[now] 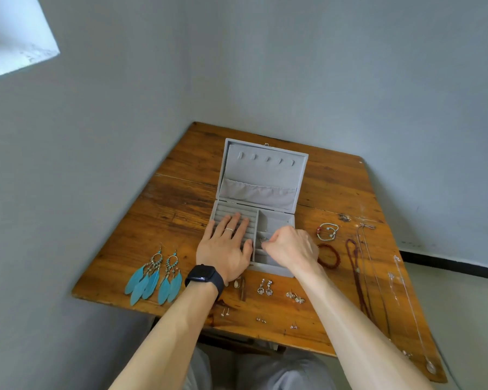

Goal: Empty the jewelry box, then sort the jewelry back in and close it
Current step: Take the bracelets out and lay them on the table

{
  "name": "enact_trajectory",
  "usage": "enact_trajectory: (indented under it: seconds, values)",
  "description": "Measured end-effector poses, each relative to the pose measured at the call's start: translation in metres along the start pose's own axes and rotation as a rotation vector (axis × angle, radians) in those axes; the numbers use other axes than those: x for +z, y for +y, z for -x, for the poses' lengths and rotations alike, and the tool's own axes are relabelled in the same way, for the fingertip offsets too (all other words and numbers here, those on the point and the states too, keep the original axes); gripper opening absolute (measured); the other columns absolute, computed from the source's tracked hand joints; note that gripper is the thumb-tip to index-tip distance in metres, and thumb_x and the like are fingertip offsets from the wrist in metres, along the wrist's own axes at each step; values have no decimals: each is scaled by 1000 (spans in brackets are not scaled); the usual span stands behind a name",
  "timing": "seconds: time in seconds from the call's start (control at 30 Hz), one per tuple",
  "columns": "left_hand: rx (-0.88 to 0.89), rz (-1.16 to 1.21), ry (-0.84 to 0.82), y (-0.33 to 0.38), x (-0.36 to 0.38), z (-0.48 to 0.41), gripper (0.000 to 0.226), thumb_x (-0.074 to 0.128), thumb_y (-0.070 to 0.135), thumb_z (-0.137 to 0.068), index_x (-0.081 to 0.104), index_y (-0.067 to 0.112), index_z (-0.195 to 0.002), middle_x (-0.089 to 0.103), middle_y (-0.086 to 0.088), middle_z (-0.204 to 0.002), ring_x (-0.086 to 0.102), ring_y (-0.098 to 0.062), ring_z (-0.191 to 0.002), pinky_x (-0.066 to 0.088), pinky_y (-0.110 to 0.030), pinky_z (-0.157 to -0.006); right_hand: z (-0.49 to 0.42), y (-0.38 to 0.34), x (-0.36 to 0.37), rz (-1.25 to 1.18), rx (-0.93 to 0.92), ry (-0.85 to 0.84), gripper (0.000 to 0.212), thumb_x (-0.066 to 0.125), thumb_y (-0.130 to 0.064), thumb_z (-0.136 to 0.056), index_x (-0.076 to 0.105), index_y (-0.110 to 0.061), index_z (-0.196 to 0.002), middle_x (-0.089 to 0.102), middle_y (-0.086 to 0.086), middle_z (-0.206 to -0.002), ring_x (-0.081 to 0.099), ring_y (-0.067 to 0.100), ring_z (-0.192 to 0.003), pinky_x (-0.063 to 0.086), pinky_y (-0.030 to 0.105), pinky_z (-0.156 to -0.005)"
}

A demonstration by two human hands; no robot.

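Left hand (226, 249) presses flat on the jewelry box (262, 175), likely steadying it; just beside it, the right hand (290, 246) pinches a trinket (263, 240) in its grip.

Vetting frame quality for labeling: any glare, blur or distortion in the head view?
Head view: wide-angle bends the wooden table edges; sun glare at right washes out silver necklaces; bright patch upper left is blown out; stud earrings look soft.
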State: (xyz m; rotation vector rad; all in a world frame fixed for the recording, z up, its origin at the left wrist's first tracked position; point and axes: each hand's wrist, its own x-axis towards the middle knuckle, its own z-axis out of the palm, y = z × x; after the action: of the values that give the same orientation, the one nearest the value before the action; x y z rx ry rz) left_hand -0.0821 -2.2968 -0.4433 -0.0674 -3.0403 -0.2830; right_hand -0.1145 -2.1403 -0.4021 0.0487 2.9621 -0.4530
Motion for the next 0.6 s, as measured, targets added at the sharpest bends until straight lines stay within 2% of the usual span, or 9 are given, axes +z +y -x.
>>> enact_trajectory:
  seconds: [0.1,0.23,0.33,0.43,0.5,0.6]
  values:
    - [7,4,7,-1,3,-1,60,15,51,-102,12,30,-159,11,5,-166,7,-15,-153,0,-41,-124,-6,-8,-4,68,52,-47,31,62,-40,-81,71,-18,-101,71,9,-106,62,32,-104,51,32,-74]
    - [5,14,20,-1,5,-1,60,15,51,-102,13,30,-159,13,4,-166,9,-16,-152,1,-42,-124,-8,-12,-8,103,45,-112,31,59,-34,-84,68,-15,-108,69,11,-111,62,33,-104,45,32,-70]
    - [7,18,20,-1,5,-1,60,16,49,-102,13,29,-159,13,4,-166,9,-16,-152,1,-42,-123,-8,-7,-9,34,-1,-189,28,54,-33,-92,70,-16,-108,70,10,-115,63,31,-103,51,34,-76]
    - [10,27,13,-1,4,-1,60,16,49,-102,13,29,-159,13,4,-166,9,-17,-152,0,-42,-123,-4,5,-14,-162,-28,-170,22,49,-35,-100,67,-23,-107,68,-1,-119,62,23,-106,49,34,-85]
    - [11,28,12,-2,4,0,60,17,49,-102,13,29,-159,13,4,-166,8,-17,-152,0,-42,-123,2,17,-19,-368,-23,-132,14,48,-33,-102,60,-27,-102,68,-7,-111,61,16,-99,48,34,-81]
    - [22,25,11,-2,3,0,60,17,49,-103,14,29,-159,13,4,-166,9,-16,-152,2,-42,-124,17,36,-29,-691,1,-49,11,49,-24,-103,59,-26,-99,69,-9,-98,62,10,-93,44,26,-74]
